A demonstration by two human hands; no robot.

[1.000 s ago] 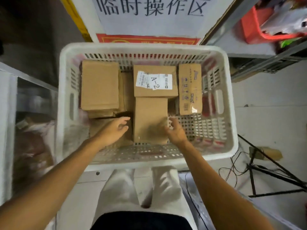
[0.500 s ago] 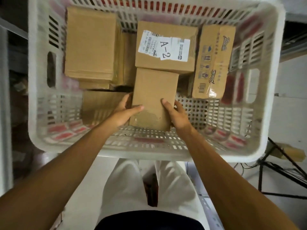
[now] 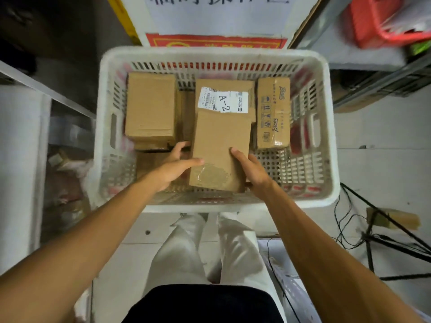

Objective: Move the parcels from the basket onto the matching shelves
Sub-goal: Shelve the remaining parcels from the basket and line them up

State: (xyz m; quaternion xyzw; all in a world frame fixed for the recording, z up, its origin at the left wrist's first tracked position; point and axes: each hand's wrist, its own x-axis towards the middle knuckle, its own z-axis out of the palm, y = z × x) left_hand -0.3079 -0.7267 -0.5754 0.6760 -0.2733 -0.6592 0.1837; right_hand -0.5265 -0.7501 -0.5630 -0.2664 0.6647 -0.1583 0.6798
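Head view, looking down into a white slatted basket [image 3: 210, 54] that stands on the floor between shelving units. Both hands are closed on one plain brown parcel [image 3: 221, 145] near the front of the basket. The left hand [image 3: 172, 169] grips its left edge, thumb across the top face and fingers curled round the side. The right hand [image 3: 251, 171] grips the right edge in the same way. The parcel appears to be lifted clear of the basket floor. It is inside the rim, and its far end covers the near edge of the parcel labelled A-2 [image 3: 225, 101]. Only a patch of clear tape shows on its upper face, with no shelf code, so the matching shelf cannot be read.

Progress, as judged: early to middle. This parcel is picked up but not yet out of the basket. At least three others lie inside: the A-2 parcel, a printed carton [image 3: 274, 113] just beside it on the right, and a large plain box [image 3: 150, 106] at the back left, with more cardboard partly hidden below. A metal shelf [image 3: 373, 57] at the right carries a red crate [image 3: 384, 22].
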